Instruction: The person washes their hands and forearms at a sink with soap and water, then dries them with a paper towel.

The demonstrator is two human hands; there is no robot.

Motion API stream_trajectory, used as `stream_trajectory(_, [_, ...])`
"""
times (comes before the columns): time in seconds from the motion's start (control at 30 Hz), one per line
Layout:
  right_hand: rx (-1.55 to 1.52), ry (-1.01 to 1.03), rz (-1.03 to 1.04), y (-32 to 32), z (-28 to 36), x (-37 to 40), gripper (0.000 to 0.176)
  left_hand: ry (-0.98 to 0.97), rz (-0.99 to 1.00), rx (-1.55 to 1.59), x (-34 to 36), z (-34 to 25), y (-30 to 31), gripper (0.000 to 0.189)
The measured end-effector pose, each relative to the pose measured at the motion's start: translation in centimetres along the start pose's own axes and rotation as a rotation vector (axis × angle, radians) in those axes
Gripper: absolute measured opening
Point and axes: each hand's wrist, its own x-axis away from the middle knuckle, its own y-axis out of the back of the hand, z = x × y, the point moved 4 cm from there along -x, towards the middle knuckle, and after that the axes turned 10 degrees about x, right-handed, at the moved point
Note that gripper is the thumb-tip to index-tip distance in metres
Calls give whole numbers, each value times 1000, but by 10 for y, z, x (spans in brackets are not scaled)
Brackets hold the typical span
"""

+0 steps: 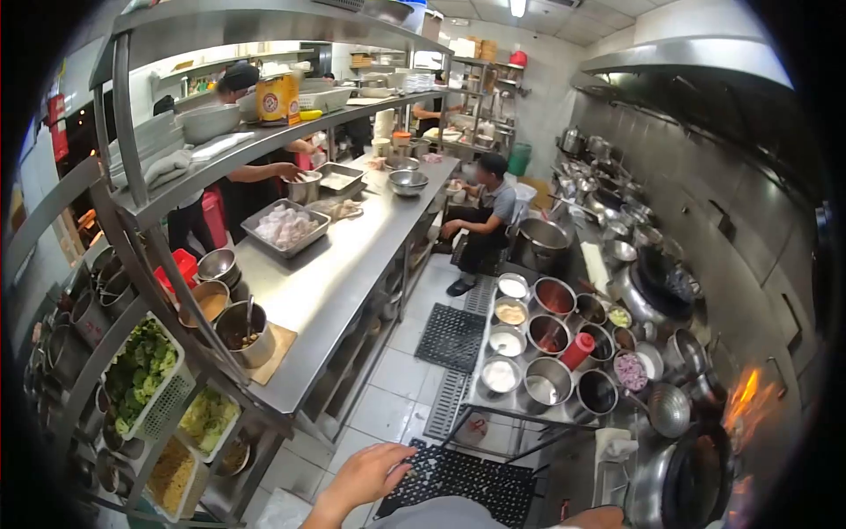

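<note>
My left hand [368,476] is at the bottom centre, over the black floor mat [493,485]. It holds nothing, with its thumb apart from its loosely bent fingers. A small strip of skin from my right arm or hand [597,518] shows at the bottom edge, near the wok [696,480]; its fingers are hidden. Above it a white cloth [614,445] lies by the stove. Beyond my hands, a metal stand carries several round containers, among them a red-sauce pot [553,296], chopped purple onion [630,371] and a red squeeze bottle [578,351].
Flames [749,401] rise at the right. A steel worktable [326,309] runs along the left, with a tray of raw meat [286,227] on it. Vegetable baskets [145,375] fill the left rack. One person [493,207] sits in the aisle; others work behind the table.
</note>
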Motion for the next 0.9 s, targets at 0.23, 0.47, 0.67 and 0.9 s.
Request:
stream_trajectory(0.23, [-23, 47, -12, 11, 12, -5, 24, -13, -31, 5, 2, -7, 0, 24])
stream_trajectory(0.47, [-146, -11, 55, 18, -3, -12, 25, 14, -20, -82, 8, -15, 8, 24])
stream_trajectory(0.67, [-384, -535, 351, 16, -28, -3, 33, 139, 40, -50, 7, -8, -13, 27])
stream_trajectory(0.9, [-362, -517, 271, 15, -8, 16, 41, 23, -12, -105, 5, -16, -9, 24])
